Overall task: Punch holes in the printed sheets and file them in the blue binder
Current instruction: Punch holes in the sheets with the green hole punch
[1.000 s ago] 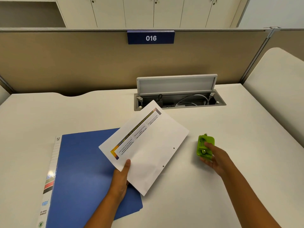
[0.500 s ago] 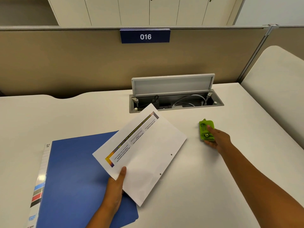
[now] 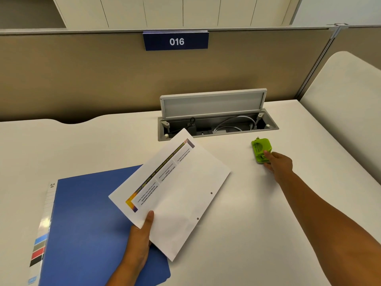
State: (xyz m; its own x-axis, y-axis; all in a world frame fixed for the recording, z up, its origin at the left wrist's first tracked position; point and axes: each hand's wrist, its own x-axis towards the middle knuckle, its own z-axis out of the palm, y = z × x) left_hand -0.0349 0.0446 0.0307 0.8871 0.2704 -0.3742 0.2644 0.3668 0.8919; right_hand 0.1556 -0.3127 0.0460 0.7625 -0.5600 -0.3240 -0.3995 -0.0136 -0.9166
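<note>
Sheets (image 3: 175, 195) pinched in left hand (image 3: 137, 240), holes done; right hand (image 3: 278, 165) fingertips on punch (image 3: 261, 149), right of centre; best parked clear, then binder (image 3: 86, 223) opened.

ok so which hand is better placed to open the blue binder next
Probably the right. The left hand is pinching the printed sheet, already punched with two holes, over the closed blue binder. The right hand only touches the green hole punch on the desk, so it could let go and reach across.

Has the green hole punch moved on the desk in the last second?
Yes. The green hole punch, under the right hand, has slid away from the person, closer to the open cable tray.
</note>
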